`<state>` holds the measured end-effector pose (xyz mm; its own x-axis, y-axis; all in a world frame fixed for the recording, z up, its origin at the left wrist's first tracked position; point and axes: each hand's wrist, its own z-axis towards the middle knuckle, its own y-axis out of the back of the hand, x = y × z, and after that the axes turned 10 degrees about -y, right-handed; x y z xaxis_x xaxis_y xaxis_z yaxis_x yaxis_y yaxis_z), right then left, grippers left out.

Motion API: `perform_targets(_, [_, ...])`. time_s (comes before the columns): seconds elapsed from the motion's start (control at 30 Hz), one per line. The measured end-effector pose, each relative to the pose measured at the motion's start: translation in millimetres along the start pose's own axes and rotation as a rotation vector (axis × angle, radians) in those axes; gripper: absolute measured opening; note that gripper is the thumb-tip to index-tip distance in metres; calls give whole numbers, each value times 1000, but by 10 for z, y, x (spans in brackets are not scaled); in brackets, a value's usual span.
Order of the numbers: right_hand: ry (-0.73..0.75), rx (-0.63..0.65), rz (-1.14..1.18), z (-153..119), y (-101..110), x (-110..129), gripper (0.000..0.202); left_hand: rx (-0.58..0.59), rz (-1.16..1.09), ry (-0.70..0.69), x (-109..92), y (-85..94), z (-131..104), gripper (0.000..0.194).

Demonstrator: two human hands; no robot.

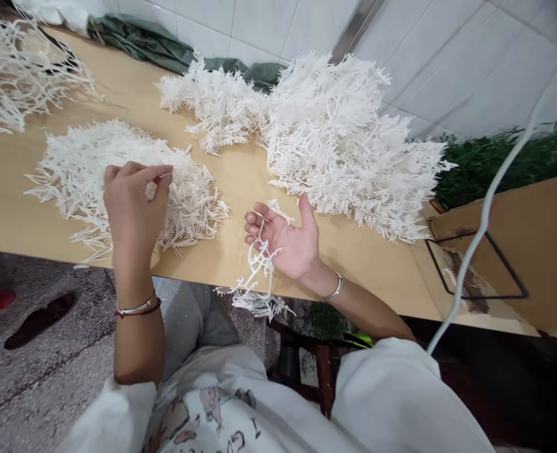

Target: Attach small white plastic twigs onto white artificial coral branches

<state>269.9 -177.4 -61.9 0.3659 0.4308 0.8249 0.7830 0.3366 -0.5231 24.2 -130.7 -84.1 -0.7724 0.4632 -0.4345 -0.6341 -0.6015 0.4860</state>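
Over the left pile of white plastic sprigs (188, 214), my left hand (137, 195) is raised with thumb and forefinger pinched together. Whatever may be between those fingertips is too small to make out. My right hand (290, 242) is turned palm up with its fingers loosely curled and the thumb apart. A bare, branching white plastic sprig (254, 270) lies across its fingers and hangs down past the table's front edge. Below it, a tuft of white sprigs (262, 305) shows at that edge.
A larger heap of white sprigs (335, 132) lies against the tiled wall. Bare white branching stems (14, 75) are at the far left. Dark green cloth (141, 41) runs along the wall. At right are a cardboard box (533, 245), green artificial foliage (500, 157) and a hanging white cable (488, 198).
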Motion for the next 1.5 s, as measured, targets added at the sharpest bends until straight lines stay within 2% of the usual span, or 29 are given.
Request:
perform_targets(0.07, [19,10,-50,9,16,1,64,-12,11,24,12,-13,10,16])
perform_targets(0.17, [13,-1,-75,17,14,7,71,-38,62,34,-63,1,11,24])
perform_targets(0.27, [-2,18,-53,7,-25,5,76,-111,48,-3,-321,67,-16,29])
perform_targets(0.33, [23,87,-104,-20,-61,-15,71,-152,-64,-45,-557,110,-52,30])
perform_targets(0.43, [103,208,-345,-90,-109,-71,61,-34,-311,-69,-832,113,-112,34])
perform_targets(0.57, [281,294,-768,-176,-124,-156,50,26,-363,-12,-886,42,-204,42])
perform_targets(0.67, [443,243,-1077,-194,-105,-223,34,92,-525,55,-880,60,-326,64])
perform_targets(0.77, [570,109,-1271,-186,-88,-291,31,212,-704,-3,-971,129,-485,77])
perform_targets(0.87, [544,-17,-1372,-183,-91,-328,29,222,-689,37,-1096,144,-603,64])
perform_targets(0.93, [462,-32,-1435,-191,-106,-329,29,162,-620,129,-1147,109,-631,39])
perform_targets(1.0, [435,-25,-1421,-207,-125,-319,30,109,-636,256,-1157,63,-626,15])
perform_targets(1.03, [460,-26,-1371,-214,-133,-312,30,99,-691,331,-1147,44,-618,13])
perform_targets(1.13, [623,-59,-1117,-219,-130,-290,30,83,-898,505,-1082,17,-600,24])
perform_targets(1.23, [678,-179,-870,-180,-86,-256,34,51,-1005,557,-1012,8,-622,27])
perform_targets(1.33, [531,-227,-686,-117,-51,-221,26,83,-1074,570,-993,-14,-674,23])
perform_targets(1.43, [334,-105,-610,-78,-69,-207,26,129,-1137,543,-1016,-46,-719,21])
perform_targets(1.5, [261,-57,-593,-76,-103,-207,21,117,-1144,519,-1028,-62,-729,17])
